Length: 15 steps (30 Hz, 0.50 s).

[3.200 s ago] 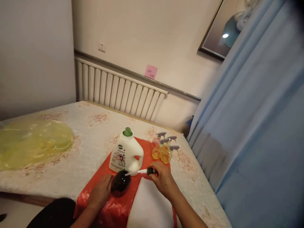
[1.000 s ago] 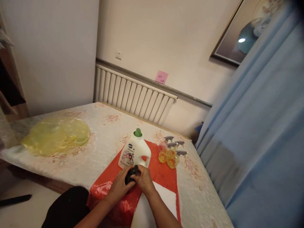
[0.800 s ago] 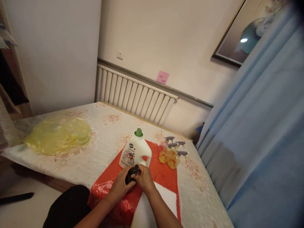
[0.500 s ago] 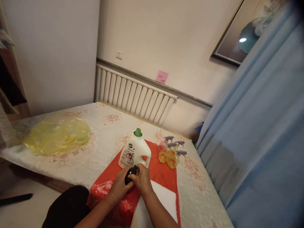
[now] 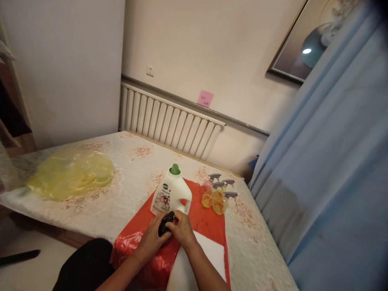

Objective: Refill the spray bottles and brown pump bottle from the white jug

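A small dark round bottle point(image 5: 165, 224) lies on a red plastic sheet point(image 5: 206, 220) at the near edge of a bed. My left hand point(image 5: 151, 239) is wrapped around its body from the left. My right hand point(image 5: 182, 228) is closed over its top end, where a dark pump head went in earlier. Just behind my hands stands a white detergent jug with a green cap point(image 5: 171, 194).
Three small yellow spray bottles point(image 5: 216, 195) with grey triggers stand on the red sheet to the right. A white pad point(image 5: 197, 262) lies under my right forearm. A yellow plastic bag point(image 5: 71, 173) rests at the bed's left. Blue curtain point(image 5: 327, 169) hangs on the right, a radiator point(image 5: 169, 123) behind.
Earlier my right hand held the pump with its white tube apart from the bottle. Now both hands are closed together on the bottle; over the last second they barely shift.
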### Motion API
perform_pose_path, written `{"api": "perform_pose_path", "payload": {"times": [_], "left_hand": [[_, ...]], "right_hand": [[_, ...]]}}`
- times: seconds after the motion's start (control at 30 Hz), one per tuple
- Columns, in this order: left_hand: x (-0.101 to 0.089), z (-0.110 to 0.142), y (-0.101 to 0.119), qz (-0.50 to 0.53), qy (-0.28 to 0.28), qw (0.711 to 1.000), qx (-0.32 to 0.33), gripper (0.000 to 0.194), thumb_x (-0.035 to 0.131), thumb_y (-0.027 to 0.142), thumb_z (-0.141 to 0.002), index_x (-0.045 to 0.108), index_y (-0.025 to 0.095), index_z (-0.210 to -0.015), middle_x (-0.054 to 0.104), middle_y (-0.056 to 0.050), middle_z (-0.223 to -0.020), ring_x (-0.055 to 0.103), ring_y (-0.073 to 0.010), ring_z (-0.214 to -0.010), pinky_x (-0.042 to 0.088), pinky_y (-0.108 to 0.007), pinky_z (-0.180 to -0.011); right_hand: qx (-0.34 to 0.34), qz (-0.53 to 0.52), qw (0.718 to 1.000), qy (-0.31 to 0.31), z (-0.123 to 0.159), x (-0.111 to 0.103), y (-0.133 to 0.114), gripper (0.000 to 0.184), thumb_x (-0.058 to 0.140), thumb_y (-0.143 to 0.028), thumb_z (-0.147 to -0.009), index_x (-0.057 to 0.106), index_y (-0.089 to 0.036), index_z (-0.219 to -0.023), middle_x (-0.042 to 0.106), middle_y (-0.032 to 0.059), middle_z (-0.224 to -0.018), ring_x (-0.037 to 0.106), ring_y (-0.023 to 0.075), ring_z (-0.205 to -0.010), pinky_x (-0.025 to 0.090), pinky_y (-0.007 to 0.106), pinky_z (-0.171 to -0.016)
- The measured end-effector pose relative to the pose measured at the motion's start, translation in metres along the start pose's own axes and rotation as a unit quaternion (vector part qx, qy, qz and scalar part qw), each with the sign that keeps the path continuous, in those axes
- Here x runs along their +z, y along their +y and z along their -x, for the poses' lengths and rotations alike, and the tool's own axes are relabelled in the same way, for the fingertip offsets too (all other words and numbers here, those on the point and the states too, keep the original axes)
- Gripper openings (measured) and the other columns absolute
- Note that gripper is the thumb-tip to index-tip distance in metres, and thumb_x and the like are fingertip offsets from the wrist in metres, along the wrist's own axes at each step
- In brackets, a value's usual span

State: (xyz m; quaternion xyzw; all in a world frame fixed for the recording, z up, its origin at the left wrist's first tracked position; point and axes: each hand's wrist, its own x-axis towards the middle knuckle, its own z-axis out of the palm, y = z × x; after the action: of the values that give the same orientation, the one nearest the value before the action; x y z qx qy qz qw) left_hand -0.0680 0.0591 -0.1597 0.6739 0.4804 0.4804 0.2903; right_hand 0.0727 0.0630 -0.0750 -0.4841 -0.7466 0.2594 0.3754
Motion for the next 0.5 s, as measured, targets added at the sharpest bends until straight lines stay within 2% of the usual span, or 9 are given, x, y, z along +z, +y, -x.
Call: {"api": "perform_pose_path", "payload": {"times": [0.2, 0.5], "left_hand": [[-0.003, -0.001, 0.007, -0.009, -0.001, 1.0, -0.007, 0.054, 0.065, 0.023, -0.074, 0.054, 0.02, -0.127, 0.062, -0.01, -0.128, 0.055, -0.0281, -0.122, 0.041, -0.048, -0.109], [0.0, 0.0, 0.0, -0.028, 0.007, 0.999, -0.025, 0.047, 0.06, 0.026, -0.076, 0.054, 0.019, -0.122, 0.062, -0.011, -0.126, 0.055, -0.0295, -0.122, 0.041, -0.051, -0.109]], "right_hand": [[0.024, -0.004, 1.0, 0.016, -0.001, 0.005, 0.004, 0.025, 0.066, -0.01, -0.068, 0.073, -0.019, -0.09, 0.068, -0.0007, -0.079, 0.059, 0.0158, -0.072, 0.046, 0.024, -0.068], [0.083, 0.02, 0.992, 0.097, 0.004, 0.024, 0.007, 0.02, 0.07, -0.015, -0.065, 0.066, -0.018, -0.084, 0.063, -0.0002, -0.077, 0.056, 0.017, -0.07, 0.046, 0.026, -0.067]]}}
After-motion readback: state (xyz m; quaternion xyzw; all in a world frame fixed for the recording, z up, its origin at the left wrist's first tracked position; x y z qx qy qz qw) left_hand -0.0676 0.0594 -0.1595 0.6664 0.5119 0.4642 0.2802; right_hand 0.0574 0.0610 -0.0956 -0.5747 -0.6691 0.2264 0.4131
